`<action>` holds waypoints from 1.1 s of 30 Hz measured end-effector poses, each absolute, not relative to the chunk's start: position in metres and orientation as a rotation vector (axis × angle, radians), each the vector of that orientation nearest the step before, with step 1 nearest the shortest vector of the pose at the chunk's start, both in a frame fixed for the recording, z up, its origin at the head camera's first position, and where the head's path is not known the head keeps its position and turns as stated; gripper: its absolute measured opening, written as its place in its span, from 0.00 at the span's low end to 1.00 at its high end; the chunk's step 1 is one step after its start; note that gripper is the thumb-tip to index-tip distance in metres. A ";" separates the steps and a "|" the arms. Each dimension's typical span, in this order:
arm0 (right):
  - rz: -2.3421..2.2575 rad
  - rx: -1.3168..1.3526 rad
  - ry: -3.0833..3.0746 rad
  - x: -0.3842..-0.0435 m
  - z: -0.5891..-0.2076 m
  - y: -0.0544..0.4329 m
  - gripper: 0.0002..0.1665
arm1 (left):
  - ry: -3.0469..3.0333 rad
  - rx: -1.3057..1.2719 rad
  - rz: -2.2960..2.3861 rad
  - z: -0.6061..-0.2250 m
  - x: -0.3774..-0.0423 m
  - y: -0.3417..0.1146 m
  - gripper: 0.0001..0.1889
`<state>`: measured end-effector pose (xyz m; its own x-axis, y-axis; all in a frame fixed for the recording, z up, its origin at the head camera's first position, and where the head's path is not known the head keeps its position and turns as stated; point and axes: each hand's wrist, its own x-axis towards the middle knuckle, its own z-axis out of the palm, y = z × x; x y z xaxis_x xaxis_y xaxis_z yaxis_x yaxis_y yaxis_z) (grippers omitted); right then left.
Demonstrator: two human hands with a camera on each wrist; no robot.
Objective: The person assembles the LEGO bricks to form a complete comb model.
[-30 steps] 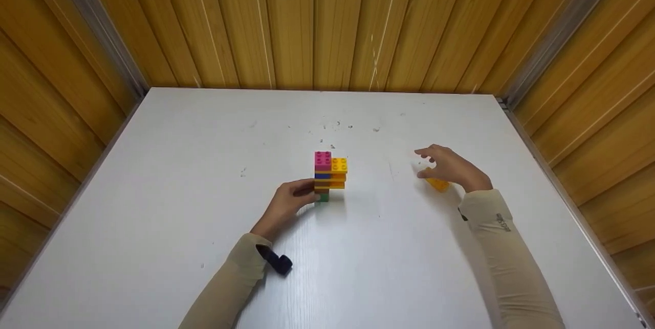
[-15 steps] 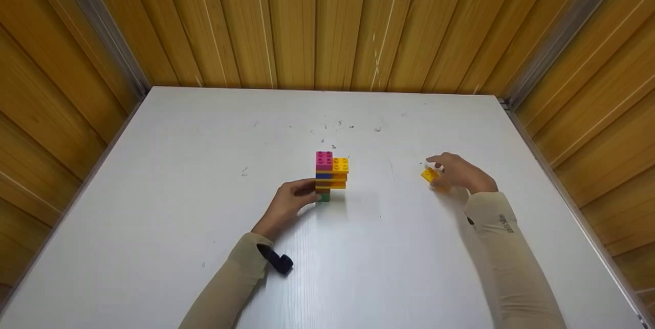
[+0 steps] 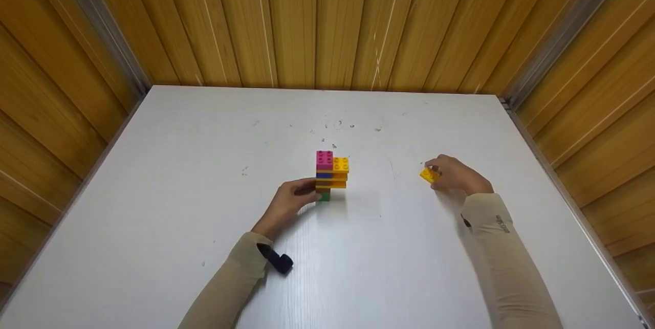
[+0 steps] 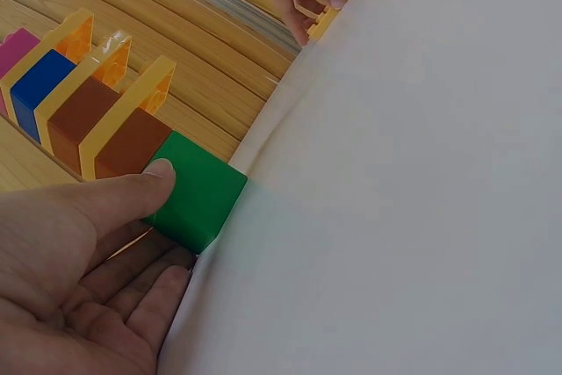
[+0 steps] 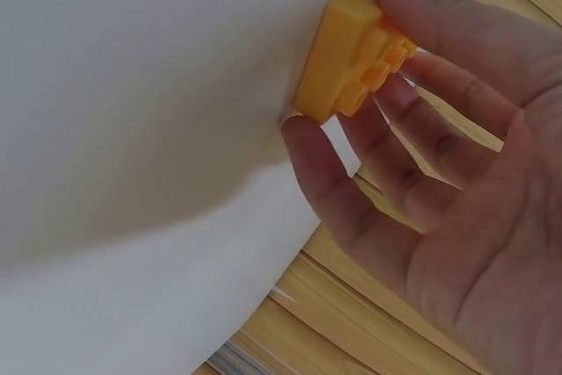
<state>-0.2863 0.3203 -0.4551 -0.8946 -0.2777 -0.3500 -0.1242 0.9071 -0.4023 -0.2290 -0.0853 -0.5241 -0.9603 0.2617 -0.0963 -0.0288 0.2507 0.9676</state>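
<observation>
A tower of toy building bricks (image 3: 324,161) stands upright at the middle of the table, pink at the top and green at the bottom. Yellow bricks stick out from its right side, between blue and brown ones. My left hand (image 3: 284,207) grips the tower low down; in the left wrist view the thumb presses the green brick (image 4: 200,195). Over on the right, my right hand (image 3: 456,174) pinches a yellow brick (image 5: 338,59) by its two ends between thumb and a finger, its studs towards the palm. That brick is at the table surface.
The white table (image 3: 179,145) carries small dark marks past the tower. Wood-look panel walls (image 3: 291,22) enclose its back and both sides. A black strap (image 3: 276,260) hangs from the left sleeve.
My right hand has moved back slightly and come down onto the loose yellow brick, its fingers closing on the ends. The left hand and the tower stay in place.
</observation>
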 end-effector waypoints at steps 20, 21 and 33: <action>-0.512 -0.456 2.659 -0.293 -0.454 0.297 0.32 | 2.303 0.196 1.743 -0.524 -0.229 -0.085 0.26; -0.512 -0.460 2.659 -0.293 -0.452 0.294 0.32 | 2.302 0.197 1.744 -0.524 -0.229 -0.084 0.26; -0.564 -0.703 2.698 -0.294 -0.435 0.266 0.29 | 2.277 0.211 1.768 -0.523 -0.229 -0.086 0.25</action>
<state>-0.2935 0.2659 -0.4354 -0.8368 -0.5166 -0.1814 -0.4007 0.8035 -0.4402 -0.2285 -0.0856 -0.5228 -0.9581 0.2653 -0.1078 -0.0388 0.2526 0.9668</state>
